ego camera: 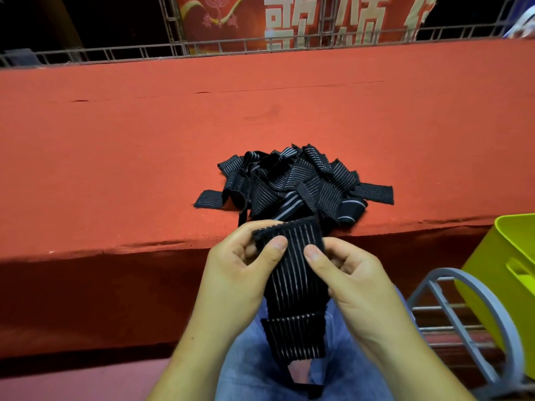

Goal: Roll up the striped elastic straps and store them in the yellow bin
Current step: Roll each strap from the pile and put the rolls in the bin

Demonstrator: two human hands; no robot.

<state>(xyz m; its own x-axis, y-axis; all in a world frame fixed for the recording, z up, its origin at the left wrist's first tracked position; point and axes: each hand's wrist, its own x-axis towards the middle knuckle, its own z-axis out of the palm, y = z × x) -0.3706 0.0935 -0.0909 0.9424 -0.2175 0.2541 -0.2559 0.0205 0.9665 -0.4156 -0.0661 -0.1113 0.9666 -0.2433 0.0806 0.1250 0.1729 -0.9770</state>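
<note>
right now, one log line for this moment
left hand pinches strap top | right hand pinches strap | pile on red table | yellow bin at right

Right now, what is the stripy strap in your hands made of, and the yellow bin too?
The striped strap pinched by the left hand and right hand looks like woven elastic cloth: matte black, ribbed with thin pale lines, hanging limp. The yellow bin seems moulded plastic: smooth, slightly glossy, one even colour, with a cut-out handle.
</note>
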